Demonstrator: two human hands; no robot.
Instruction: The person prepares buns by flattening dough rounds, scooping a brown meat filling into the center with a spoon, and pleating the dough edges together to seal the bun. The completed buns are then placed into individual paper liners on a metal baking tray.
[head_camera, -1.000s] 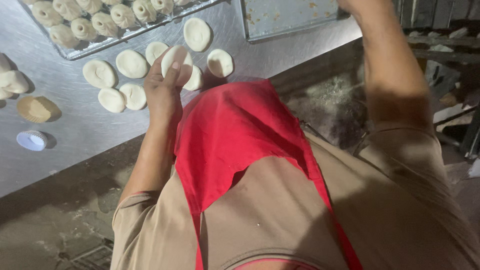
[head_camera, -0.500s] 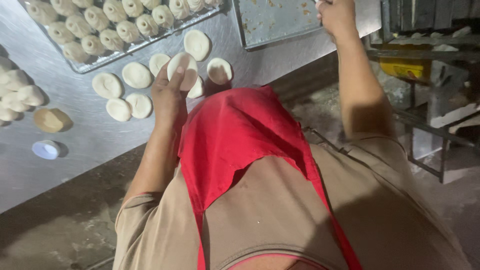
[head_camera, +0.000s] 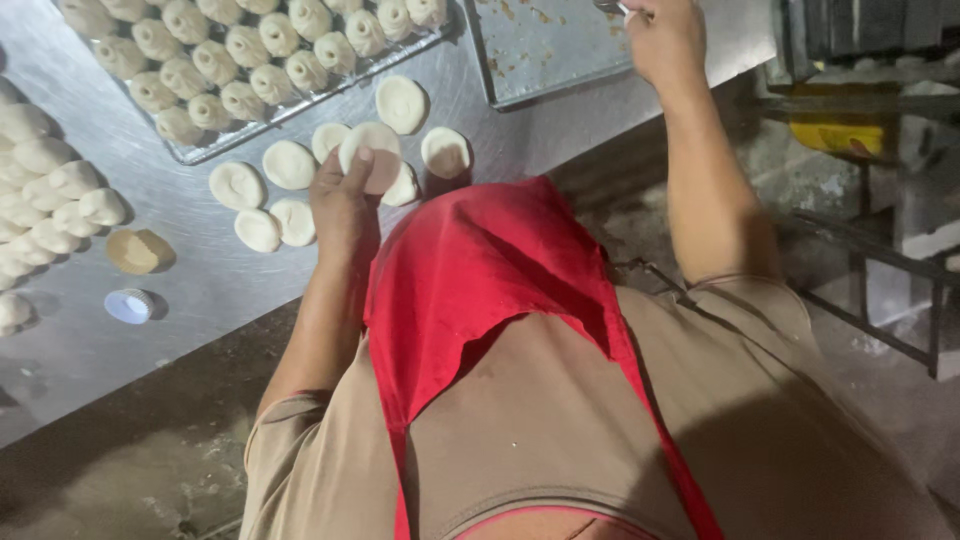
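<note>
My left hand (head_camera: 340, 200) holds a flat round dough disc (head_camera: 370, 157) up off the steel table (head_camera: 200, 290). Several more flattened dough discs (head_camera: 290, 165) lie on the table around it. My right hand (head_camera: 665, 40) reaches to the far right and grips a thin metal tool (head_camera: 612, 8) over a scuffed bare baking tray (head_camera: 550, 50); most of the tool is cut off by the frame's top edge. A red apron over a tan shirt fills the lower middle of the view.
A tray packed with shaped dough pieces (head_camera: 250, 70) sits at the back left. Loose dough balls (head_camera: 50, 190) pile at the left edge. A brown lump (head_camera: 135, 250) and a small white-and-blue cap (head_camera: 130, 305) lie nearer. A metal rack with a yellow item (head_camera: 840, 135) stands right.
My right hand has come down into view beside the bare tray. The view has shifted left and down, and the left hand still holds the disc.
</note>
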